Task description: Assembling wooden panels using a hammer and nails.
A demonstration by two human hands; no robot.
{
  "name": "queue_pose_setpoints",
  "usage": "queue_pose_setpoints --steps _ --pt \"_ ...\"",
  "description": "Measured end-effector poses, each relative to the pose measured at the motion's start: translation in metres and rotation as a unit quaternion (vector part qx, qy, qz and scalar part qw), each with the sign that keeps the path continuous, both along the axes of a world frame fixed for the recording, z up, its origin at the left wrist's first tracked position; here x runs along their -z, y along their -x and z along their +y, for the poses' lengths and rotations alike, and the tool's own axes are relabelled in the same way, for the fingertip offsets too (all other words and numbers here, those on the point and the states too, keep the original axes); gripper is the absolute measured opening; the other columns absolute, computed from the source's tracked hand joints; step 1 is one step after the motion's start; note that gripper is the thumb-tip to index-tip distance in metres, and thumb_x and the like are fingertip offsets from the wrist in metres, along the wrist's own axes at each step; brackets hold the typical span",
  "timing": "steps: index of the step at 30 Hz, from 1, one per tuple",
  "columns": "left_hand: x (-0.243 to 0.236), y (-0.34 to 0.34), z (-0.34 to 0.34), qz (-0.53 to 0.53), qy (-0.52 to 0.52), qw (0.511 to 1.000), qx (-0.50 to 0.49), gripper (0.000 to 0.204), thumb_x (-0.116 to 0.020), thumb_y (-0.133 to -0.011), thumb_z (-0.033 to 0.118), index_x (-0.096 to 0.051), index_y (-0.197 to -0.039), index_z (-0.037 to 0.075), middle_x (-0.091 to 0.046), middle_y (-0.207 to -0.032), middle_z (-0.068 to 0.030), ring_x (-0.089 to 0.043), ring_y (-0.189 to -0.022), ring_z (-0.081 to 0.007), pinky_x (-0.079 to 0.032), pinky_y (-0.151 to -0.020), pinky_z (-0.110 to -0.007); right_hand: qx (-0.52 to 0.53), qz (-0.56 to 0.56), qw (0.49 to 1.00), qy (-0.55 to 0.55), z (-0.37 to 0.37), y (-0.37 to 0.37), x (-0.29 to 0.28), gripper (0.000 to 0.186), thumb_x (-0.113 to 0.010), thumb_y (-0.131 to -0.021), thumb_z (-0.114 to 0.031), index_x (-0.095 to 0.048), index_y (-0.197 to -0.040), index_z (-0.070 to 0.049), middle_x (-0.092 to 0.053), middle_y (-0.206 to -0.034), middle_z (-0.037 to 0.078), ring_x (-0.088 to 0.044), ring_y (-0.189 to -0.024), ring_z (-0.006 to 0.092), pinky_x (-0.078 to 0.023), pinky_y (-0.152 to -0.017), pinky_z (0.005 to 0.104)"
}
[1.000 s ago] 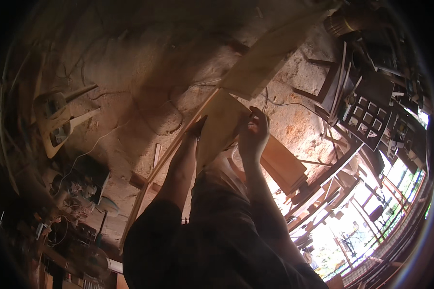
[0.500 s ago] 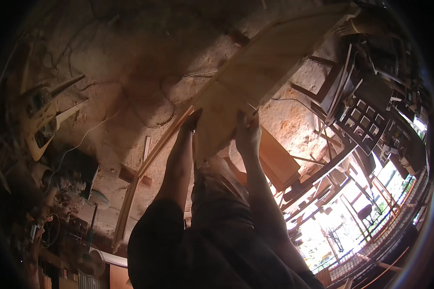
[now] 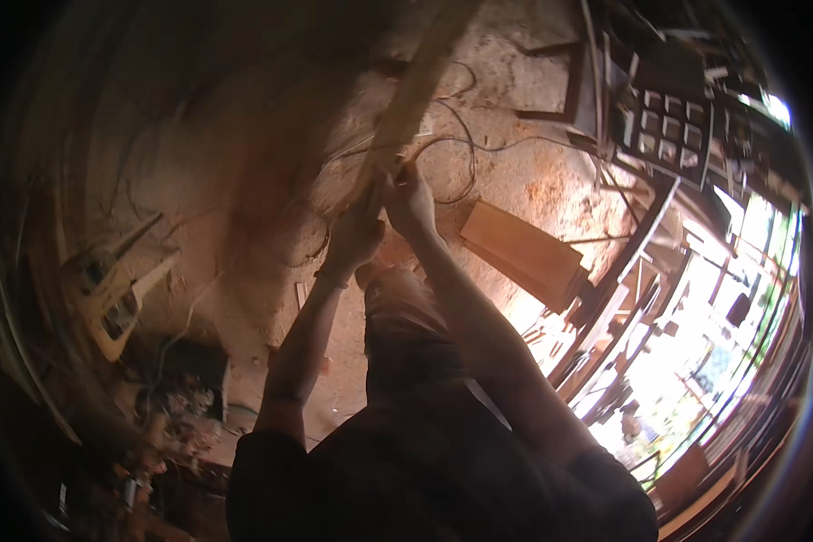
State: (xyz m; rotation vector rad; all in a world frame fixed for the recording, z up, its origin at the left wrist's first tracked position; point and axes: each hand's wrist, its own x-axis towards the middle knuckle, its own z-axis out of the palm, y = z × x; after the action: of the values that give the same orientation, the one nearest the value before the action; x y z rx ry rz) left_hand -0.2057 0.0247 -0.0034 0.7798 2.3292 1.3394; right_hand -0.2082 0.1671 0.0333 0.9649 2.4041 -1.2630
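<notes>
A long wooden board (image 3: 417,95) stretches from my hands toward the far upper edge, turned so that mostly a narrow side shows. My left hand (image 3: 358,237) is closed on its near end, with the fingers partly hidden. Just to the right and slightly farther up, my right hand (image 3: 410,200) grips the same end, fingers bent around it. Blur hides the exact finger positions. Below the board, my legs and the brown floor (image 3: 275,212) show.
Reddish-brown wooden panels (image 3: 522,257) lie right of my legs. Dark cords (image 3: 471,149) loop across the floor ahead. A pale wooden frame (image 3: 110,303) stands left, and a dark gridded panel (image 3: 670,131) far right. Timber clutter lines the bright opening (image 3: 659,379) at lower right.
The board has rolled from showing its broad face to showing a narrow side. My hands have moved farther ahead and closer together. The strip of wood at left is no longer seen; the view has shifted.
</notes>
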Motion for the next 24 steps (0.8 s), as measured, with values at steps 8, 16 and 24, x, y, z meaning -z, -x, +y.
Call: queue_pose_setpoints --steps 8,16,24 --pt "-0.01 -0.011 0.01 -0.153 0.039 0.972 -0.172 0.034 -0.064 -0.08 0.021 -0.059 -0.098 -0.007 -0.066 -0.088 -0.0222 -0.066 -0.084 -0.0308 -0.05 -0.071 -0.043 0.136 -0.085 0.965 0.208 0.128 -0.255 0.071 0.036 -0.065 -0.099 -0.032 -0.066 -0.124 -0.006 -0.07 -0.1 0.006 -0.064 -0.084 0.011 -0.051 -0.067 0.0275" --pt "0.014 -0.007 0.014 -0.177 0.041 0.968 -0.172 0.04 -0.072 -0.081 0.024 -0.061 -0.108 -0.005 -0.068 -0.096 -0.0095 -0.063 -0.089 -0.0214 -0.049 -0.08 -0.036 0.531 -0.245 0.802 0.117 0.194 -0.596 0.064 0.03 -0.059 -0.094 -0.031 -0.063 -0.118 -0.014 -0.066 -0.092 0.005 -0.066 -0.068 0.0181 -0.051 -0.055 0.0331" --pt "0.032 0.012 -0.009 -0.083 0.135 0.976 -0.151 0.065 -0.072 -0.079 0.033 -0.057 -0.125 -0.011 -0.065 -0.121 -0.0263 -0.062 -0.112 -0.0361 -0.048 -0.096 -0.042 0.315 -0.203 0.911 0.171 0.191 -0.69 0.103 0.029 -0.065 -0.09 -0.03 -0.072 -0.106 -0.006 -0.069 -0.08 0.007 -0.065 -0.065 0.0143 -0.05 -0.052 0.0321"
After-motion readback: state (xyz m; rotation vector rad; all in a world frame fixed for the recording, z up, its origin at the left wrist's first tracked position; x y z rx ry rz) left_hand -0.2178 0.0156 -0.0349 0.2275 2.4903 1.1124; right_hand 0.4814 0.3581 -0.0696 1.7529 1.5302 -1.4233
